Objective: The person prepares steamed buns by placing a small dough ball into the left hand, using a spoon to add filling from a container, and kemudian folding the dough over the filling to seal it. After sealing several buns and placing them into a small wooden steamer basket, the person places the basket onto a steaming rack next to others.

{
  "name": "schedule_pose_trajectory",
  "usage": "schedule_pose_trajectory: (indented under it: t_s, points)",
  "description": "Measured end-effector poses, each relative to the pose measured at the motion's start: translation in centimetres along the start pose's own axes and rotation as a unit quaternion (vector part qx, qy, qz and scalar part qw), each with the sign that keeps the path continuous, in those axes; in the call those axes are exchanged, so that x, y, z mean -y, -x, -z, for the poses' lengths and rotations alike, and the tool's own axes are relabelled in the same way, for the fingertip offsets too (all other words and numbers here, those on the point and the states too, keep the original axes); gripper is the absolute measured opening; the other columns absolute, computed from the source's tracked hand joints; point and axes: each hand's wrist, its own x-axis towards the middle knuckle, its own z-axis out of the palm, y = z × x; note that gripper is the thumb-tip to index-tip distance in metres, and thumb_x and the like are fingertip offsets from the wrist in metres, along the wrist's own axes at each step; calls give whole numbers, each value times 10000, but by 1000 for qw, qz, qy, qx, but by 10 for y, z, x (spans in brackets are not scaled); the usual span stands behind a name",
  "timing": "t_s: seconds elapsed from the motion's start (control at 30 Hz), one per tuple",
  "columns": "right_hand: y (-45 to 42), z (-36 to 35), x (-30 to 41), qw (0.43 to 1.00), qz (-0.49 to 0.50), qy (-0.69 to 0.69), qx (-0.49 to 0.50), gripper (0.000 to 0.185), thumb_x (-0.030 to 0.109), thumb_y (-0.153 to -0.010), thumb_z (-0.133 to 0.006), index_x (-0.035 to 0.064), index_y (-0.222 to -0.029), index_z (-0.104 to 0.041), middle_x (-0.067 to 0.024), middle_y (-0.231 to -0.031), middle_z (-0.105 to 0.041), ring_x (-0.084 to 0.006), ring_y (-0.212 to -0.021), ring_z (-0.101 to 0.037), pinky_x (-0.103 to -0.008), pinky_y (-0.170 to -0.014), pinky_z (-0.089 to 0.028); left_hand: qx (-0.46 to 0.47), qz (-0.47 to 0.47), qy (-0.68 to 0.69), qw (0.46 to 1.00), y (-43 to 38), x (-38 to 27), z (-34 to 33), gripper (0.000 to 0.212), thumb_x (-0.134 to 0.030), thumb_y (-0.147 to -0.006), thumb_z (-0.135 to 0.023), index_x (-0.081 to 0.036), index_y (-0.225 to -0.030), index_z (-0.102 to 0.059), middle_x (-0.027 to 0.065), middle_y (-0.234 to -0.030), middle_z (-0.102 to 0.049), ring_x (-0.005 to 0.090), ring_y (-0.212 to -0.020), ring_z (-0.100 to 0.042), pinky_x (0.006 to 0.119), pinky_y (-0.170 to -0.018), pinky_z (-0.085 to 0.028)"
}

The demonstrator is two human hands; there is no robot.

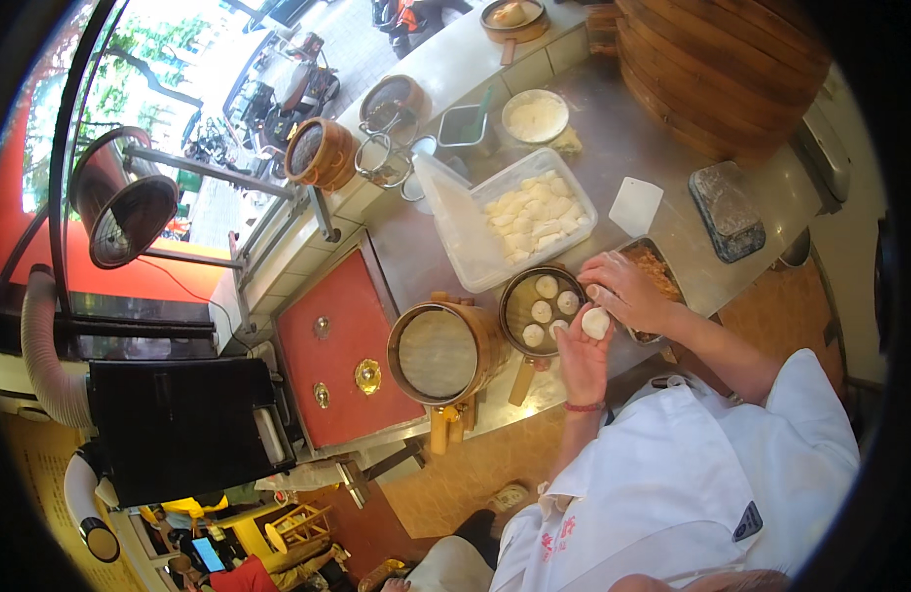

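My left hand (582, 362), palm up with a red bracelet at the wrist, holds a small round white dough bun (596, 323) on its fingers. Just above it, my right hand (633, 292) has its fingers spread and seems to hold nothing. Beside my hands, a round bamboo steamer (505, 314) holds several small pleated buns (542, 311). My right hand partly covers a metal tray of minced filling (651, 270). Beyond the steamer, flat pieces of dough (533, 214) fill a clear plastic box (585, 194) with its lid tilted aside.
Left of the bun steamer is a taller bamboo steamer (437, 351), near a red panel (344, 355) with metal fittings. Behind stand a flour bowl (535, 117) and a green-handled tool in a container (463, 126). A white scraper (636, 206), a scale (727, 211) and large stacked steamers (714, 74) are rightward.
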Motion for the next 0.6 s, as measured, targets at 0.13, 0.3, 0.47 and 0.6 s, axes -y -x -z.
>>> schedule_pose_trajectory:
  t_s: [0.13,0.3,0.47,0.6]
  points:
    - [-3,-14,3,998,52,45,-15,306,243,-907,-586,33,-1116,-662,-125,-1167,-616,-326,-1138,-533,-429,-975,-431,24,42,-14,999,1,8,-1,736,-570,-1044,-271,55,-1386,-456,143,-1397,-534,249,-1295,-498,429,-1120,-383]
    - [14,-41,-6,981,31,184,-50,299,261,-917,-580,73,-1136,-658,-122,-1168,-624,-306,-1156,-540,-415,-992,-428,-20,53,-5,998,1,16,-16,716,-576,-1037,-292,31,-1372,-468,134,-1408,-528,244,-1291,-510,417,-1107,-390]
    - [34,13,-10,996,-31,-53,-68,234,229,-873,-640,61,-1036,-657,-132,-1118,-624,-310,-1085,-573,-416,-905,-472,23,7,-175,984,14,8,-6,479,-328,-1052,-469,60,-1334,-477,179,-1365,-548,303,-1221,-574,422,-1060,-466]
    - [92,76,-3,964,-145,212,66,198,191,-842,-672,51,-970,-615,-164,-960,-612,-340,-1022,-604,-452,-837,-499,-50,57,-213,974,32,9,28,370,-182,-1046,-461,60,-1325,-433,236,-1347,-530,351,-1152,-616,428,-963,-545]
